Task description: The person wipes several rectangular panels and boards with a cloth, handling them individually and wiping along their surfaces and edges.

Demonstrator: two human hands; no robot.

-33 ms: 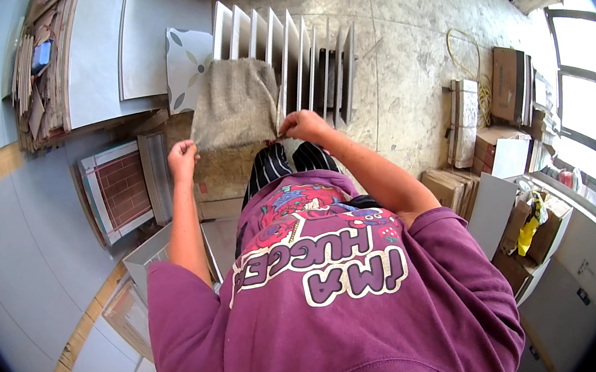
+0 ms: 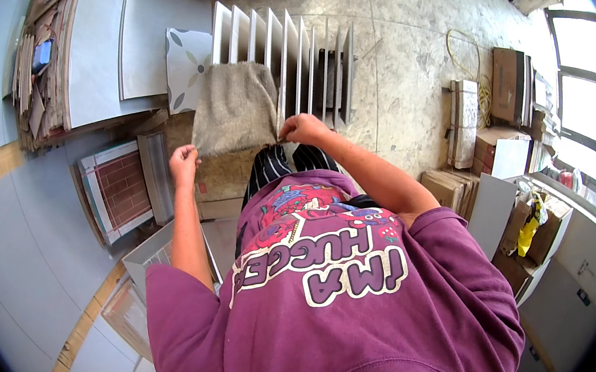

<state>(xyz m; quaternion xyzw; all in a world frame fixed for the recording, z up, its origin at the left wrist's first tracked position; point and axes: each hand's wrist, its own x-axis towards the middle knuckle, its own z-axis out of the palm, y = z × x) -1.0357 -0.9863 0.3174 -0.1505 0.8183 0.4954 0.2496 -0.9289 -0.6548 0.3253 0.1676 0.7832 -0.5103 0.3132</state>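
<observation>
A greyish-brown cloth (image 2: 235, 109) is stretched between my two hands, just beyond my legs. My left hand (image 2: 184, 164) is closed, pinching the cloth's near left corner. At the near right corner, my right hand (image 2: 304, 129) grips the cloth between thumb and fingers. The far part of the cloth covers the near ends of several upright tiles (image 2: 290, 63), pale slabs standing apart in a row. Whether the cloth touches them I cannot tell. Beside the row, on the left, leans a white tile with a leaf pattern (image 2: 185, 67).
Large grey panels (image 2: 163, 40) and stacked cardboard (image 2: 40, 82) stand at the far left. A brick-patterned panel (image 2: 120, 189) is nearer on the left. Boxes (image 2: 509, 84), a coiled yellowish hose (image 2: 483, 97) and a yellow bag (image 2: 532, 227) lie on the right along the window.
The cloth's far edge has come slightly nearer to me and its folds have shifted. Both hands have moved a little toward me, still holding its corners.
</observation>
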